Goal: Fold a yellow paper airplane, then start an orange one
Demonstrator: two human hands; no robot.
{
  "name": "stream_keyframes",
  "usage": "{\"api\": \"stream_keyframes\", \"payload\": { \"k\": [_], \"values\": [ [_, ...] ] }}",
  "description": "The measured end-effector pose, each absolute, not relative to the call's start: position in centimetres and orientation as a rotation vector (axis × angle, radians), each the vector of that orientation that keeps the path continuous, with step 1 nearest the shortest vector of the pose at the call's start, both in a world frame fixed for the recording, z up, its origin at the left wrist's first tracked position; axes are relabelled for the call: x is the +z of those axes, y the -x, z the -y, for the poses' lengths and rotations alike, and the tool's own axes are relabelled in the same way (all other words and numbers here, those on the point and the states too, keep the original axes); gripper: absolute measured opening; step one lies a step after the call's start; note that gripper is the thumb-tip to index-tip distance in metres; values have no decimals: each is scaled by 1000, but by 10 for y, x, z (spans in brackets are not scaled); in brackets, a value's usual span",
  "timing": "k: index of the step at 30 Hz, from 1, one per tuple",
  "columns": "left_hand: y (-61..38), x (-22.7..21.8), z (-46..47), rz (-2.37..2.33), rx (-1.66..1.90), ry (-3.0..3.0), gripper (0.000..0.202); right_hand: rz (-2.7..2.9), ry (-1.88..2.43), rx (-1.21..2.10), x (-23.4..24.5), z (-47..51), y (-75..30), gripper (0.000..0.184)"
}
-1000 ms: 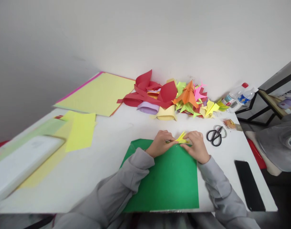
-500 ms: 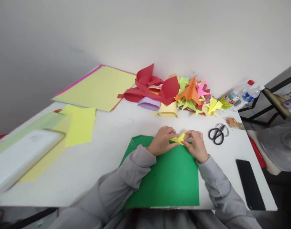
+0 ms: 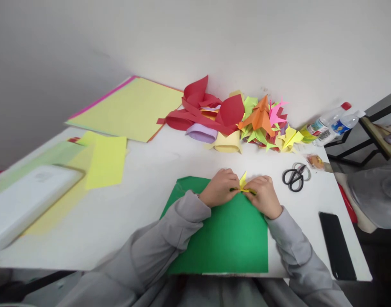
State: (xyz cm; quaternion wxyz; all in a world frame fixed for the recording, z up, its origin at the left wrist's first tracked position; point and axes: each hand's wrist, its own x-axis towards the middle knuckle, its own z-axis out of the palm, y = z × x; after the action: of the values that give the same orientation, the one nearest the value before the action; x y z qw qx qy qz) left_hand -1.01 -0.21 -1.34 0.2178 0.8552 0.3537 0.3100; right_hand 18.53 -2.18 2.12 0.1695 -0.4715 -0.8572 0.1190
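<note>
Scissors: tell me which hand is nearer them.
Right. The right hand sits just left of the scissors, pinching the yellow paper; the left hand is farther left, beyond it.

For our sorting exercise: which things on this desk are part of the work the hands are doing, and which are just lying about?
In use: left hand, right hand, yellow folded paper, green sheet beneath.
Lying about: scissors, phone, water bottles, pile of paper shapes.
</note>
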Motion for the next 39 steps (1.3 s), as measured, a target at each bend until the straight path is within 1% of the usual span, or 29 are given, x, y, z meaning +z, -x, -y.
{"api": "stream_keyframes", "payload": {
  "k": [2,4,7,10,15,18,20,23,26,29,32,35,39],
  "values": [
    [12,-12,2,-980,866,-2343,11,2468,1343,330,22,21,-185,6],
    [14,-12,1,-976,889,-2301,9,2490,1347,345,23,20,-186,12],
    [17,-13,-3,-974,862,-2278,14,2499,1372,357,22,17,-187,16],
    [16,-16,-6,-1001,803,-2304,19,2451,1434,344,19,12,-186,13],
    [11,-16,-7,-1038,769,-2342,21,2429,1497,340,18,3,-182,12],
    [10,-14,-10,-1041,703,-2360,16,2476,1459,346,21,-3,-183,13],
    [10,-12,-13,-1055,649,-2378,13,2517,1419,405,23,-9,-184,15],
    [9,-5,-21,-1056,551,-2403,15,2596,1353,491,27,-18,-186,15],
    [7,5,-31,-998,403,-2461,17,2725,1271,490,32,-26,-187,9],
    [6,16,-40,-906,227,-2561,15,2854,1164,439,39,-29,-187,2],
    [4,23,-40,-794,122,-2706,17,2913,1042,371,41,-31,-189,3],
    [1,25,-32,-736,107,-2886,16,2937,908,282,37,-31,-193,6],
    [4,24,-18,-703,181,-3045,17,2951,738,88,31,-28,-197,14]
  ]
}}
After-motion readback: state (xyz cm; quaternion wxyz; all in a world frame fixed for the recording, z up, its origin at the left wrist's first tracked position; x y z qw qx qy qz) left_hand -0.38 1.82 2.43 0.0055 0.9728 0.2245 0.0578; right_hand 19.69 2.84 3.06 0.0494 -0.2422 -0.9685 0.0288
